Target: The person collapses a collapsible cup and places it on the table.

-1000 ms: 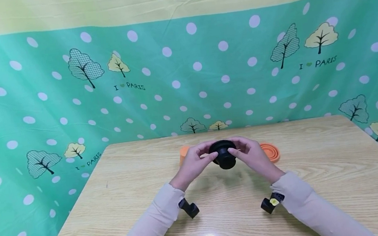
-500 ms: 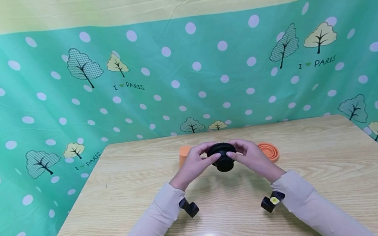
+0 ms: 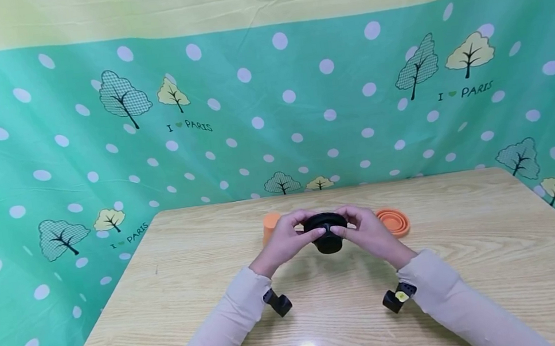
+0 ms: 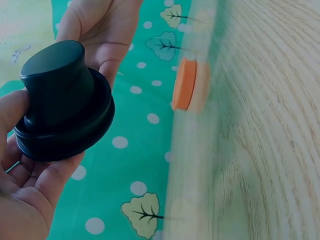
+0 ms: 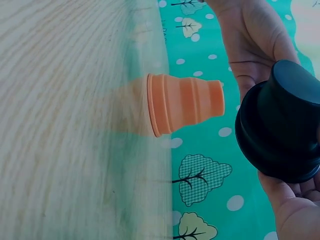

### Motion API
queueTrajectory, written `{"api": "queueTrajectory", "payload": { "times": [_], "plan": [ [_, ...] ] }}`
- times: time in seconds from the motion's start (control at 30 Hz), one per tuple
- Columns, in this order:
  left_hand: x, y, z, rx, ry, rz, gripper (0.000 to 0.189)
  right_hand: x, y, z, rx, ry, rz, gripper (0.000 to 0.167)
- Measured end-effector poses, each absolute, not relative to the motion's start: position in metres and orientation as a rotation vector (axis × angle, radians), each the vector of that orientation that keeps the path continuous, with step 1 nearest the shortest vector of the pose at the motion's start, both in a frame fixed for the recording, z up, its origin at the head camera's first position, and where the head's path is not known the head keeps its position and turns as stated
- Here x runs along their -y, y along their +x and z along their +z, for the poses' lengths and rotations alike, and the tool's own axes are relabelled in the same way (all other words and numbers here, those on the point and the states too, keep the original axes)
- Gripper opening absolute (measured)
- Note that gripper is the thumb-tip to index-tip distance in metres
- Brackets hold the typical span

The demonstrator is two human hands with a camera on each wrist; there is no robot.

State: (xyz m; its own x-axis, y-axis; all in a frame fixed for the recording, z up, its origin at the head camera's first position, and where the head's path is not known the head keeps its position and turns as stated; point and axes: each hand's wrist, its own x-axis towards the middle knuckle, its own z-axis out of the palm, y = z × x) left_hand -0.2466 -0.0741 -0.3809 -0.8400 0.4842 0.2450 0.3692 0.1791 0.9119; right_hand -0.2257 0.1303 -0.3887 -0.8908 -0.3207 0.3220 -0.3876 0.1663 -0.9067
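Note:
Both hands hold a black hat-shaped cup (image 3: 329, 241) above the middle of the table. It looks like a collapsible cup, partly folded, with a wide ringed rim and a narrower end. In the head view the narrower end points down and towards me. My left hand (image 3: 288, 242) grips the cup's left side, thumb on its near wall and fingers behind the rim. The right hand (image 3: 370, 235) mirrors it on the other side. The left wrist view shows the black cup (image 4: 62, 100) between thumb and fingers. In the right wrist view the cup (image 5: 285, 125) is partly cut off.
Behind the left hand an orange stepped collapsible cup (image 5: 185, 102) stands with its wide rim on the table (image 3: 205, 262). A flattened orange collapsible cup (image 3: 394, 222) lies behind the right hand. A dotted green curtain (image 3: 234, 161) hangs behind the table.
The black cup has come slightly lower and tipped, so that its narrower end points further down. Both hands have moved with it, and their thumbs have shifted a little on its wall.

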Motion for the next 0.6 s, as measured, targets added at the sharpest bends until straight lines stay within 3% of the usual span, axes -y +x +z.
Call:
{"api": "queueTrajectory", "payload": {
  "times": [0.33,0.6],
  "plan": [
    [0.0728,-0.2459,-0.3828,-2.455,0.909,1.743,0.021,-0.126,-0.2256,-0.3905,2.341,0.659,1.852,0.02],
    [0.0708,-0.2452,-0.38,-2.437,0.812,1.831,0.029,-0.1258,-0.2252,-0.3858,2.29,0.571,1.785,0.02]
  ]
}}
